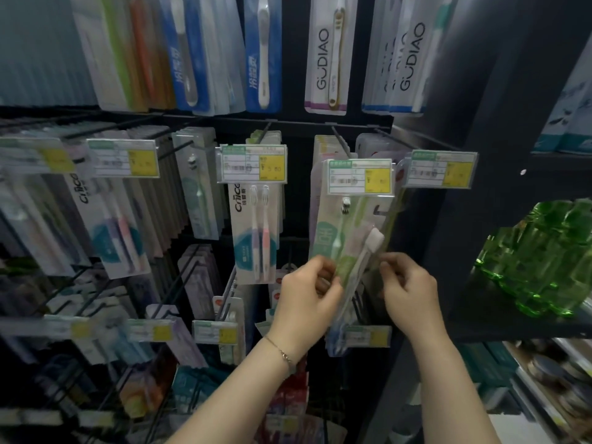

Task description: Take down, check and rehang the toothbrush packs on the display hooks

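Both hands are raised to a black wire display rack (pixel 358 125) hung with toothbrush packs. The left hand (pixel 307 296), a thin bracelet (pixel 282 350) on its wrist, has its fingers curled in and pinches the lower left edge of a green-and-white toothbrush pack (pixel 333 238). The right hand (pixel 407 293) is likewise curled, thumb and fingertips drawn together at the right edge of a clear pack (pixel 362 267) holding a white-headed toothbrush, which lies tilted across the front of the green one; motion blur makes it hard to say whether the right fingers grip that clear pack or another just behind it. Both packs hang or are held below a price tag (pixel 360 177) with a yellow panel, clipped to the end of a black hook (pixel 341 144), and the top of the green pack disappears behind that tag, so whether it is on the hook cannot be told. To the left, on the next hook, hangs a Cnice twin pack (pixel 256 232) with two pinkish brushes under its own price tag (pixel 253 165). Above, a row of GUDIAO packs (pixel 326 56) and blue packs (pixel 262 52) hangs from the upper rail. At the right, on a dark side shelf (pixel 480 318), stand green translucent bottles (pixel 541 261).
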A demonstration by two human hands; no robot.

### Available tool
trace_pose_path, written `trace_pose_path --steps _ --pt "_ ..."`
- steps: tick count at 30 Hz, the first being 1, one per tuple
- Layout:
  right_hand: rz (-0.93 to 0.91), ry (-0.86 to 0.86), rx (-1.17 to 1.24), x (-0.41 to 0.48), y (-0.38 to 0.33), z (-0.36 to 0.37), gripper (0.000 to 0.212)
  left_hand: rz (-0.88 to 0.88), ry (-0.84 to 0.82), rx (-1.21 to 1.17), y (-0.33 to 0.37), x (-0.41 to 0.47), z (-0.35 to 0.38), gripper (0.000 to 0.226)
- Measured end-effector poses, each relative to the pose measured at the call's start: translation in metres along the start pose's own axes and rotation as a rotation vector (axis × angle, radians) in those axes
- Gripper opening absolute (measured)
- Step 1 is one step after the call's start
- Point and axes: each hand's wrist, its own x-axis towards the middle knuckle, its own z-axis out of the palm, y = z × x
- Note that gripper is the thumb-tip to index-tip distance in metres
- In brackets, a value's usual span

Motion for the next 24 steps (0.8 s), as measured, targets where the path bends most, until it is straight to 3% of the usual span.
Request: trace_pose_path --steps 3,6,14,24 --pt "0.009 -0.069 0.296 -0.011 0.001 0.004 0.023 -0.035 -0.034 -0.07 -0.002 -0.006 -0.004 0.01" --pt "-0.01 -0.14 0.426 -0.02 -0.003 0.009 0.021 -0.075 -0.06 -0.157 -0.004 -0.009 -0.007 0.01" --pt "-0.026 -0.121 0.462 -0.037 -0.009 0.03 0.009 -0.084 -0.05 -0.219 -0.015 -0.02 -0.027 0.002" --pt "-0.056 -0.16 0.46 -0.07 -0.043 0.099 0.015 -0.198 0.001 -0.263 -0.05 -0.039 -0.098 0.001"
